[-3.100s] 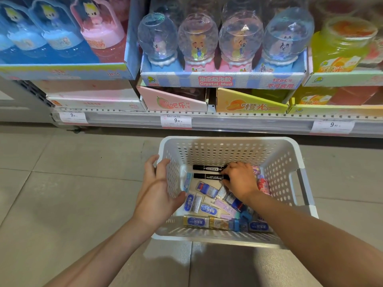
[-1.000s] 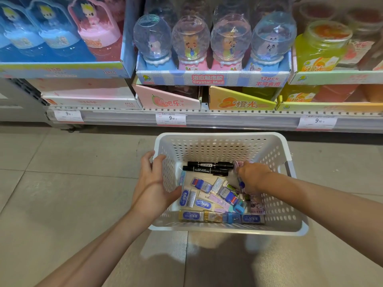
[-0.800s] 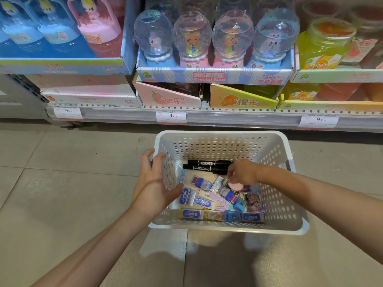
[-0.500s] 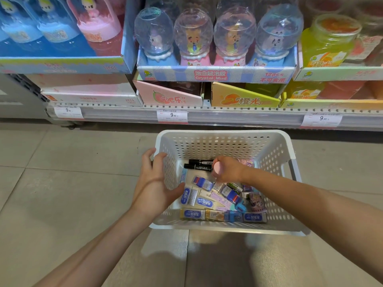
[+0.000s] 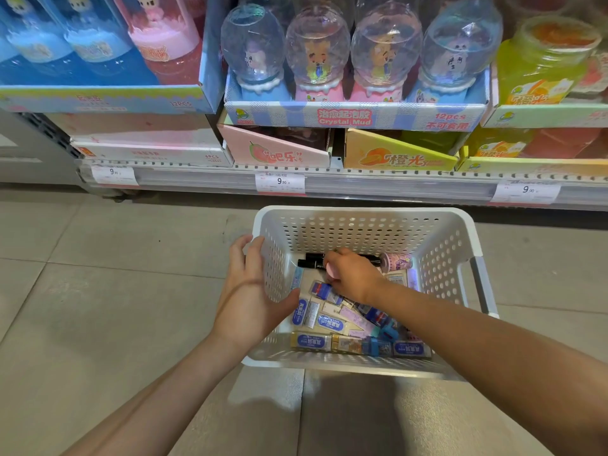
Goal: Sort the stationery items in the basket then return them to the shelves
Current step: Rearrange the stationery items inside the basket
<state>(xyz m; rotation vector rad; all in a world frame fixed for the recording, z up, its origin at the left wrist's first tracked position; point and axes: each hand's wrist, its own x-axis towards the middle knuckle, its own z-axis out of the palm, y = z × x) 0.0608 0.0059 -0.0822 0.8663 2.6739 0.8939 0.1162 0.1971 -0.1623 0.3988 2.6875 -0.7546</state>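
The left hand (image 5: pixel 250 291) grips the left wall of the white basket (image 5: pixel 362 225), fingers spread on the outside and thumb hooked inside, steadying it on the floor tiles below the shelf (image 5: pixel 329 184). Inside, the sorting looks only partly done: a tidy row of boxed erasers (image 5: pixel 311 341) lines the near wall, while other small packets (image 5: pixel 332 324) lie jumbled in the middle. The right hand (image 5: pixel 353 274) is down in the basket, fingers curled round a small pink round item (image 5: pixel 330 270), right over the black markers (image 5: pixel 311 261) along the far wall. Just beyond, a pink tape roll (image 5: pixel 398 261) lies in the far right corner. Nothing appears to have gone back to the shelves yet, so I judge the returning is all still ahead.
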